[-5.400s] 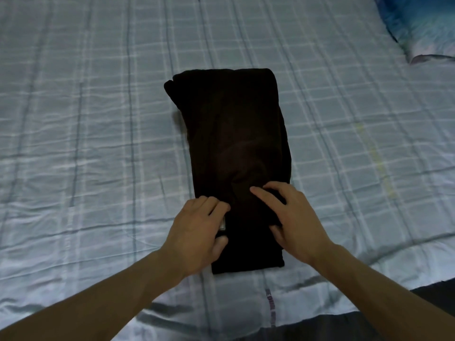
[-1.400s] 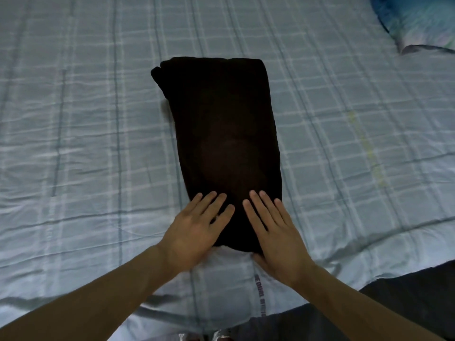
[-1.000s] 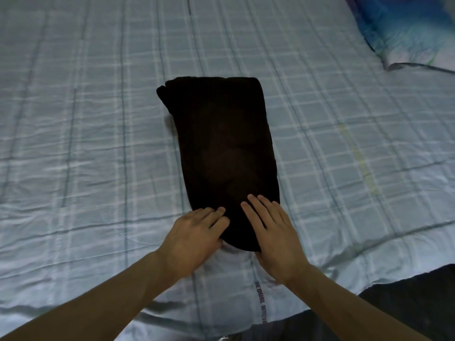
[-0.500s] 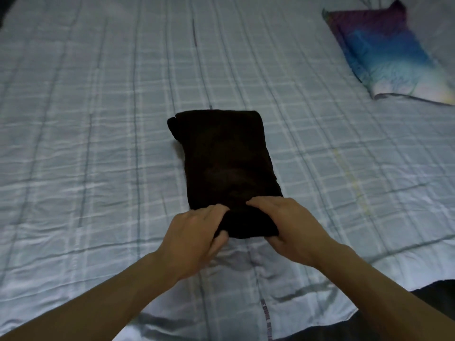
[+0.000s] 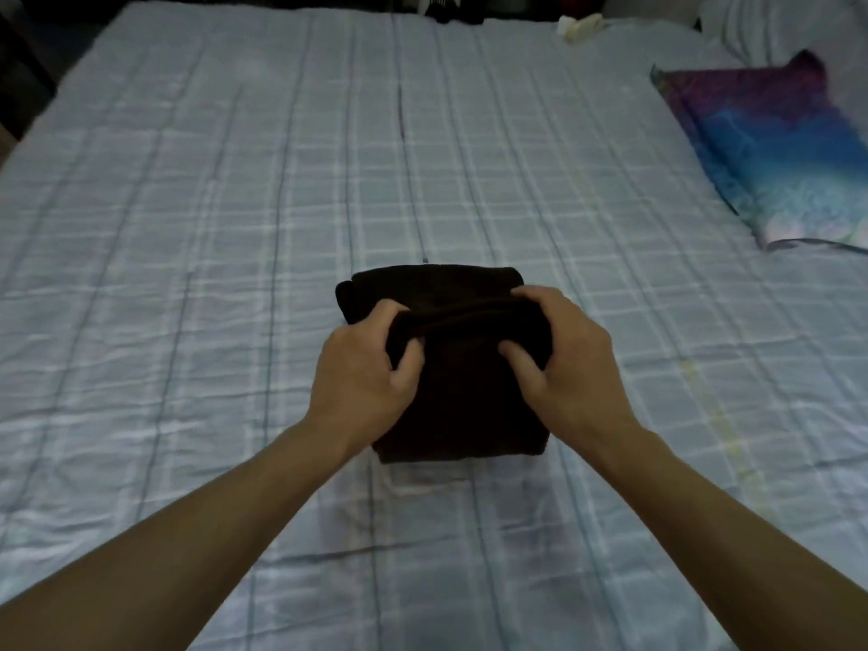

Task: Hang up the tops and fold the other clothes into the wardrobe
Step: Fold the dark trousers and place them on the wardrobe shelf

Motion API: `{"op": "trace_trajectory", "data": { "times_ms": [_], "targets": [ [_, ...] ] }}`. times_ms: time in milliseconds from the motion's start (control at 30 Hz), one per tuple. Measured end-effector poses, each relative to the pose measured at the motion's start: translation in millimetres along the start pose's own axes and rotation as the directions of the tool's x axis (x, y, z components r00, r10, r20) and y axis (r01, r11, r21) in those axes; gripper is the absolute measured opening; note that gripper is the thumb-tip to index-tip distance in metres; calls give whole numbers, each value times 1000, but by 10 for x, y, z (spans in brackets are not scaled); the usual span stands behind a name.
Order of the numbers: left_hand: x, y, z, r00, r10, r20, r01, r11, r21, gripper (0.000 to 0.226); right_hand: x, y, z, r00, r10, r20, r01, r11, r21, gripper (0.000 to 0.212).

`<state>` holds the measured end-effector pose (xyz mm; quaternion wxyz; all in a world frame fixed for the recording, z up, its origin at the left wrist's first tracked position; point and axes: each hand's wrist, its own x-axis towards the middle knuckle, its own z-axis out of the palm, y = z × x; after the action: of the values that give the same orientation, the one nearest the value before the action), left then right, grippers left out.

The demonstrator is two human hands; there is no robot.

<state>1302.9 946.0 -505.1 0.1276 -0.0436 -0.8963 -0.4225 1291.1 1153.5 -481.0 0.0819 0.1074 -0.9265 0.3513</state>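
A dark brown folded garment (image 5: 462, 406) lies in the middle of the bed, doubled over on itself into a short thick block. My left hand (image 5: 364, 375) grips the folded-over edge at its left side, thumb under the flap and fingers curled over it. My right hand (image 5: 566, 368) grips the same edge at its right side in the same way. The far layer of the garment shows beyond my fingers. No wardrobe or hanger is in view.
The bed (image 5: 211, 227) carries a pale blue checked sheet, wrinkled near me. A blue and purple pillow (image 5: 770, 152) lies at the right edge. A small pale object (image 5: 582, 28) sits at the far edge. Dark floor borders the far left.
My hands took hold of the garment's near end and carried it away from me over the rest, halving its length. The view tilted up, showing more of the bed.
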Motion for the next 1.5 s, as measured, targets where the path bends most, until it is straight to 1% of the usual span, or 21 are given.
{"op": "trace_trajectory", "data": {
  "times_ms": [67, 100, 133, 167, 200, 233, 300, 367, 400, 433, 500, 533, 567, 600, 667, 700, 800, 933, 1133, 1333, 1500],
  "targets": [
    [291, -23, 67, 998, -39, -40, 40, 999, 15, 11, 240, -14, 83, 995, -6, -100, 2, 999, -38, 51],
    [443, -37, 107, 996, -63, -61, 64, 998, 24, 10, 334, -29, 131, 988, -37, -149, 24, 996, -90, 52],
    [600, -56, 151, 993, -82, -81, 86, 995, 47, 10, 413, -40, 183, 980, -99, -175, 71, 985, -159, 53],
    [757, -81, 195, 990, -101, -97, 108, 991, 76, 10, 468, -38, 245, 972, -176, -158, 137, 963, -231, 55],
    [912, -112, 239, 986, -124, -107, 135, 986, 96, 10, 509, -13, 320, 967, -236, -97, 199, 934, -295, 56],
    [1060, -146, 279, 981, -156, -113, 167, 981, 100, 11, 540, 29, 399, 966, -260, -8, 241, 905, -352, 58],
    [1320, -223, 333, 963, -246, -111, 257, 962, 93, 14, 630, 164, 563, 966, -213, 149, 258, 861, -438, 65],
    [1493, -313, 377, 934, -343, -95, 354, 926, 130, 19, 780, 317, 722, 964, -140, 227, 232, 860, -455, 69],
    [1524, -349, 403, 929, -356, -97, 369, 910, 189, 25, 863, 380, 809, 960, -114, 254, 222, 864, -451, 69],
    [1506, -365, 433, 945, -309, -108, 327, 910, 255, 32, 945, 432, 897, 956, -97, 276, 217, 869, -445, 68],
    [1369, -350, 533, 994, -45, -99, 79, 925, 371, 40, 1105, 534, 1064, 943, -75, 323, 219, 872, -438, 68],
    [1273, -332, 596, 997, 68, -37, -45, 900, 435, 42, 1184, 586, 1139, 929, -73, 362, 246, 853, -460, 70],
    [1182, -340, 664, 993, 99, 63, -117, 860, 497, 48, 1260, 636, 1207, 909, -75, 410, 289, 822, -490, 73],
    [1112, -376, 719, 983, 41, 180, -132, 836, 532, 58, 1326, 674, 1262, 887, -72, 456, 328, 793, -514, 76],
    [1060, -534, 790, 938, -108, 330, -91, 840, 535, 73, 1411, 702, 1327, 880, -56, 472, 326, 795, -512, 74],
    [1078, -641, 815, 931, -128, 343, -76, 848, 524, 76, 1440, 703, 1356, 891, -50, 452, 298, 815, -497, 71],
    [1178, -851, 862, 928, -124, 350, -70, 867, 493, 83, 1499, 711, 1465, 890, -23, 455, 265, 840, -474, 66],
    [1286, -1032, 928, 926, -144, 350, -30, 894, 447, 88, 1633, 763, 1605, 889, 2, 457, 237, 853, -465, 68],
    [1386, -1238, 1064, 939, -110, 324, -13, 934, 356, 82, 1721, 903, 1789, 894, 30, 448, 204, 861, -466, 65],
    [1413, -1240, 1068, 950, -96, 298, -13, 939, 343, 83, 1753, 921, 1793, 896, 28, 442, 212, 849, -483, 62],
    [1390, -1192, 1066, 945, -118, 304, -19, 911, 413, 85, 1722, 928, 1765, 896, 15, 445, 226, 845, -485, 64]
  ]
}}
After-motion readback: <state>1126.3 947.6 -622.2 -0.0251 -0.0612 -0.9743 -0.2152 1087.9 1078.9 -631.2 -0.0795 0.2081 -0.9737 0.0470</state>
